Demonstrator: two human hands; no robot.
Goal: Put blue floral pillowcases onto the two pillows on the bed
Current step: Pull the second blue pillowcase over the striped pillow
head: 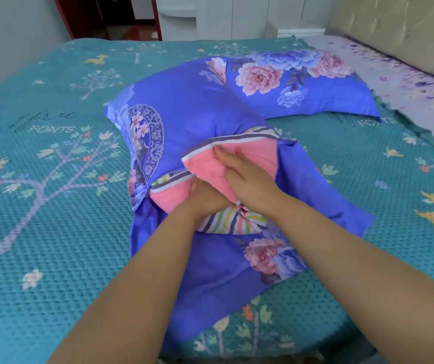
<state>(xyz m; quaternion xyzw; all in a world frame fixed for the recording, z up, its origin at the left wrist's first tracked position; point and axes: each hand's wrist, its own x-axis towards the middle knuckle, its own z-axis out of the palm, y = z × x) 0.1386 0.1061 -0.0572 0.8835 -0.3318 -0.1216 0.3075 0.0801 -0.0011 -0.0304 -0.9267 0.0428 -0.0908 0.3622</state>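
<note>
A pink pillow with striped edging (pixel 252 153) lies partly inside a blue floral pillowcase (pixel 184 106) in the middle of the bed. Its near end sticks out of the case's open mouth, whose loose flap (pixel 210 279) spreads toward me. My right hand (pixel 244 174) presses flat on the pink pillow, fingers straight and pointing away. My left hand (pixel 205 195) reaches under the folded pink corner; its fingers are hidden by the pillow. A second pillow in a blue floral case (pixel 302 82) lies behind, to the right.
The bed carries a teal waffle-weave cover (pixel 53 206) with trees and deer. A lilac floral sheet (pixel 407 82) shows at the far right beside a padded beige headboard (pixel 399 24). White cabinets and a dark red door frame stand beyond the bed.
</note>
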